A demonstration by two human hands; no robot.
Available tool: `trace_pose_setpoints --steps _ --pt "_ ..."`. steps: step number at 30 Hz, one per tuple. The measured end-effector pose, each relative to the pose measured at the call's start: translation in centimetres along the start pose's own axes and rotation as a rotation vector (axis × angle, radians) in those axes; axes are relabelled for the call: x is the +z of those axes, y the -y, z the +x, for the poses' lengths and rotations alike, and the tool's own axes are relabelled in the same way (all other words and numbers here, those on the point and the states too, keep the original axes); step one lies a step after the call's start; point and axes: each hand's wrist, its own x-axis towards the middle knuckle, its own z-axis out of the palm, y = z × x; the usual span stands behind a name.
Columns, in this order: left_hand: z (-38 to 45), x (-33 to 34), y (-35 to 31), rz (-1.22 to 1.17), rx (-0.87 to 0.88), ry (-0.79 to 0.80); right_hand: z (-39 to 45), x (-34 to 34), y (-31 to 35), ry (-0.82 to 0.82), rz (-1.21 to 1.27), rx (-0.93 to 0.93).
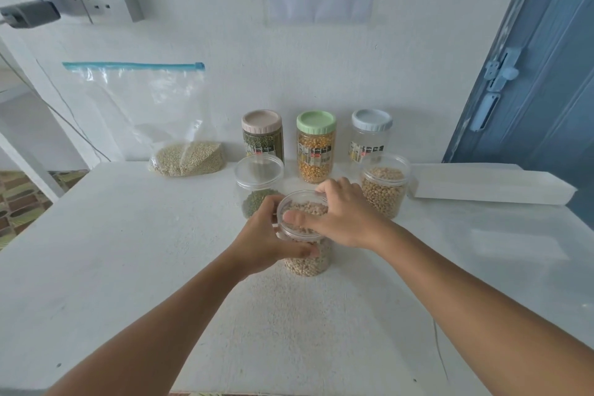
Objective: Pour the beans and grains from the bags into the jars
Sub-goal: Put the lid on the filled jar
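Observation:
A clear jar [307, 262] full of pale beans stands at the table's middle. My left hand [268, 236] grips its side, thumb across the front. My right hand [334, 215] holds the clear lid [302, 206] on top of it, fingers curled round the rim. Behind it to the left is a clear jar [257, 183] with some green beans, and to the right a jar [384, 190] of yellow beans. A zip bag [183, 154] with pale grain leans on the wall at the back left.
Three lidded jars stand by the wall: a pink-lidded one [262, 135] with green beans, a green-lidded one [316, 146] with corn, a blue-lidded one [371, 132] that looks empty. A white box [488, 186] lies at the right. A blue door [546, 74] is beyond it.

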Motion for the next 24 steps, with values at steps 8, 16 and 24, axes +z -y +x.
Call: trace_pose_setpoints --steps 8,16,24 --pt "-0.2 0.4 0.2 -0.014 0.006 -0.011 -1.3 1.4 -2.0 0.199 0.516 0.004" --pt "-0.4 0.5 0.6 -0.018 0.012 -0.034 -1.7 4.2 -1.9 -0.097 0.552 0.036" --pt "-0.7 1.2 0.9 -0.034 0.051 -0.081 -2.3 5.4 -1.9 -0.19 0.767 0.041"
